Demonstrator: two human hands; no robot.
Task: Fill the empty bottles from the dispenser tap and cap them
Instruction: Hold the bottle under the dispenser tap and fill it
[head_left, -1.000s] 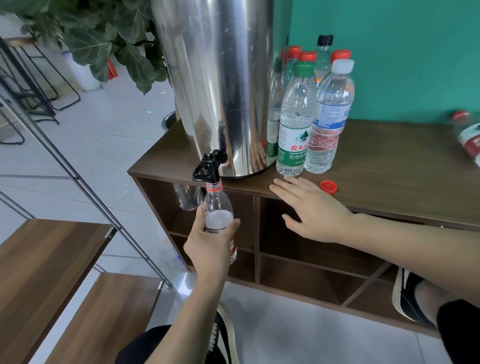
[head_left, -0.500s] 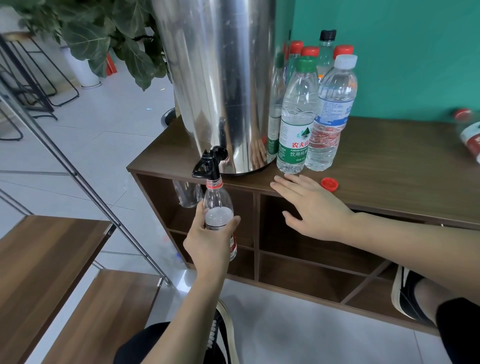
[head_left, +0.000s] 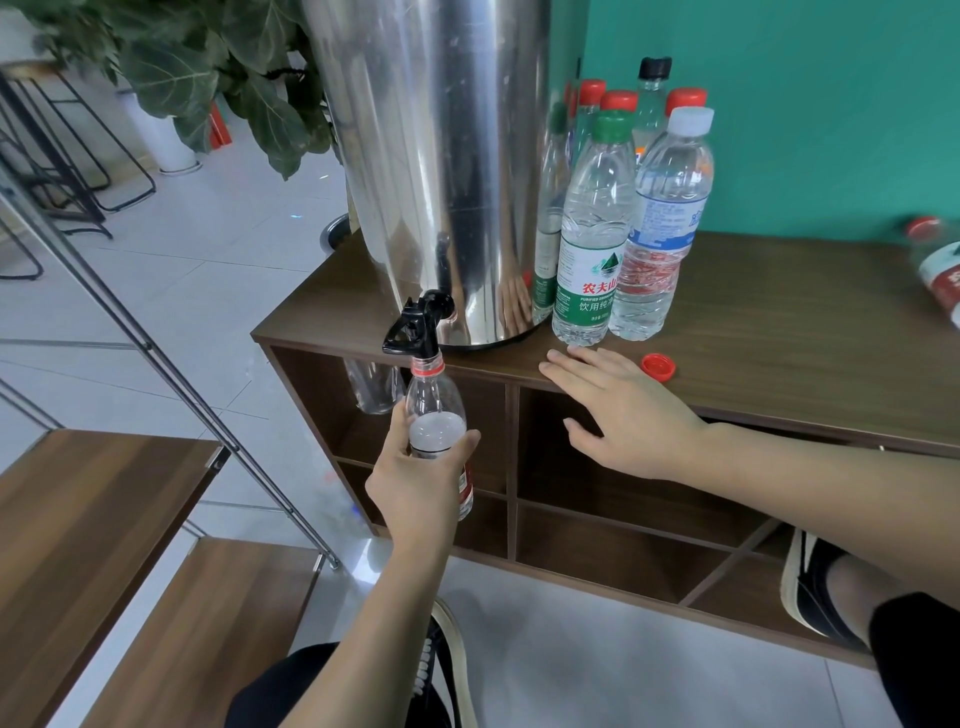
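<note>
Nothing moved, one bottle (head_left: 435, 415) under tap (head_left: 415, 332)

Bare table (head_left: 779, 332) at frame right offers passage; dispenser (head_left: 436, 156) and bottle cluster (head_left: 623, 208) block the centre; cap (head_left: 657, 366) lies between.

One dispenser (head_left: 431, 156), one loose red cap (head_left: 657, 366), two hands (head_left: 415, 483), several bottles (head_left: 589, 244).

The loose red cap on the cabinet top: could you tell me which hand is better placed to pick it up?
Probably the right hand: it lies open beside the red cap, while the left hand grips the bottle under the tap.
</note>
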